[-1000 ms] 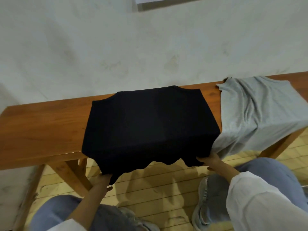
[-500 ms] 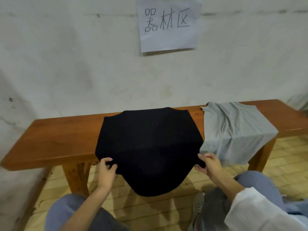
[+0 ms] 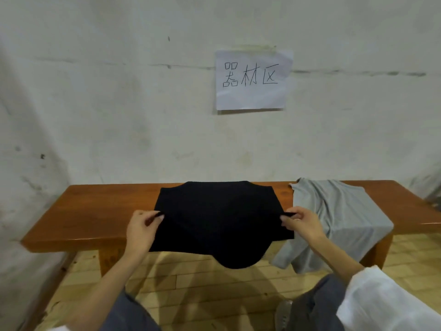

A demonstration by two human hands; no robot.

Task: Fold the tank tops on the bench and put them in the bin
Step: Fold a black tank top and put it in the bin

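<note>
A black tank top [image 3: 219, 218] lies across the middle of a wooden bench [image 3: 95, 211], with its rounded near part hanging over the front edge. My left hand [image 3: 140, 228] pinches its left corner and my right hand [image 3: 303, 223] pinches its right corner, both lifted above the bench top. A grey tank top [image 3: 334, 216] lies crumpled to the right, draped over the bench's front edge. No bin is in view.
The bench stands against a white wall [image 3: 119, 103] with a paper sign [image 3: 253, 78] taped above it. Wooden floor [image 3: 202, 287] lies below. My knees in blue trousers [image 3: 317, 304] are close to the bench's front.
Both hands have risen from below the bench edge to above its top, carrying the black top's lower corners up and forward. The camera has tilted up, bringing the sign into view.
</note>
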